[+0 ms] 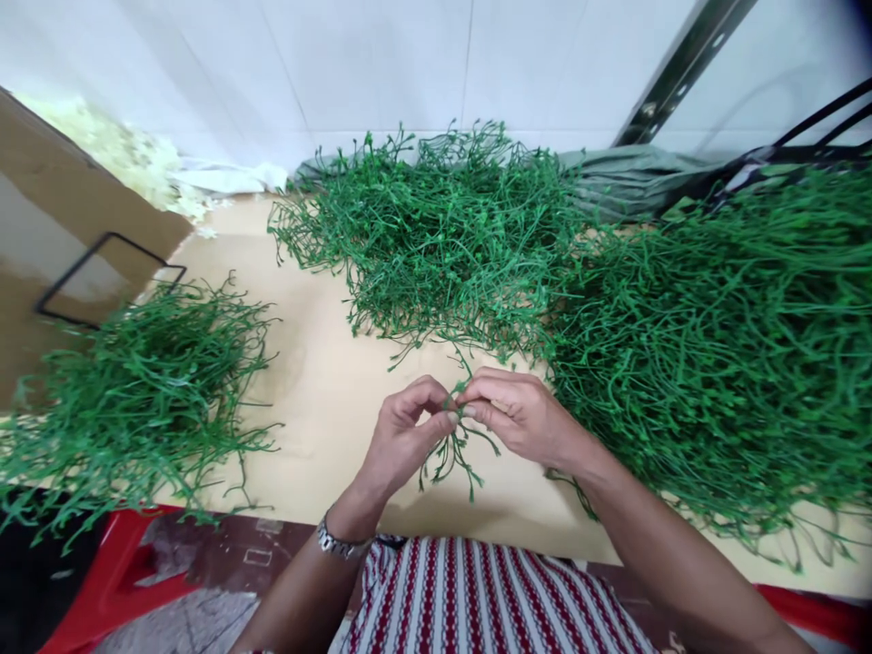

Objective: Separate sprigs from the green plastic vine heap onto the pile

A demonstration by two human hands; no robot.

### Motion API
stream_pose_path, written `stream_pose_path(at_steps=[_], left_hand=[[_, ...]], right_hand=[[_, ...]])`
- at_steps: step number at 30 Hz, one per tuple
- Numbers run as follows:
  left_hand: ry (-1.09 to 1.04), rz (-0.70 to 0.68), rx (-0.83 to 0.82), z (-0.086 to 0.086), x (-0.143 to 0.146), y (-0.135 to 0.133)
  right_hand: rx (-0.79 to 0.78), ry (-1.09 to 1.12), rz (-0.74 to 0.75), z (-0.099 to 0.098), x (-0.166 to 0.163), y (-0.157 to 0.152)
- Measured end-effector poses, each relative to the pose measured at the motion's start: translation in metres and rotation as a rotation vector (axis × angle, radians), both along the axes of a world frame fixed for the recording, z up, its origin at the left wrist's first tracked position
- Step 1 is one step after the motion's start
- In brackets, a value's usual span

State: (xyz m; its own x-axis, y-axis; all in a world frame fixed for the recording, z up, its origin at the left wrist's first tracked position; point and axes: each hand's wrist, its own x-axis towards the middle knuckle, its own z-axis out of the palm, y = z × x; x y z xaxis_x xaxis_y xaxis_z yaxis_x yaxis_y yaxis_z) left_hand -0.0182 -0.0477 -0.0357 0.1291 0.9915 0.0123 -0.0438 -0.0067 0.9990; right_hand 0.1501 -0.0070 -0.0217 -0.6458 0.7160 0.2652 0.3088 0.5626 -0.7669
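Green sprig (459, 445) is held above the surface's (313, 381) near middle | clamped by fingers (436, 427) of left hand (403, 434) and right hand (521, 413), seemingly steadied from both sides | left pile (170, 363), far pile (450, 227), right pile (722, 354) presumably placed for reach

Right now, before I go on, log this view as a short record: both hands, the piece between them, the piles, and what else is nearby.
left hand: fingertips pinched on the green sprig; metal watch on wrist
right hand: fingertips pinched on the same sprig
left pile: green sprigs, beside the cardboard
middle pile: green sprigs, beyond the hands
right pile: green sprigs, meeting the middle one
far left corner: pale yellow material
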Motion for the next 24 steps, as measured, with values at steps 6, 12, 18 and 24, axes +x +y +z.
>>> stream_pose_path(at_steps=[6,12,18,24], left_hand=[[0.185,0.028,0.155,0.002,0.003,-0.002],[0.328,0.123,0.333,-0.002,0.007,-0.005],[0.17,0.011,0.241,-0.006,0.0,-0.003],[0.195,0.022,0.203,0.001,-0.002,-0.001]], right_hand=[[-0.357,0.029,-0.026,-0.004,-0.003,-0.002],[-0.62,0.13,-0.074,-0.009,-0.007,-0.004],[-0.606,0.043,-0.059,-0.006,-0.005,-0.001],[-0.248,-0.159,-0.029,0.003,-0.002,0.004]])
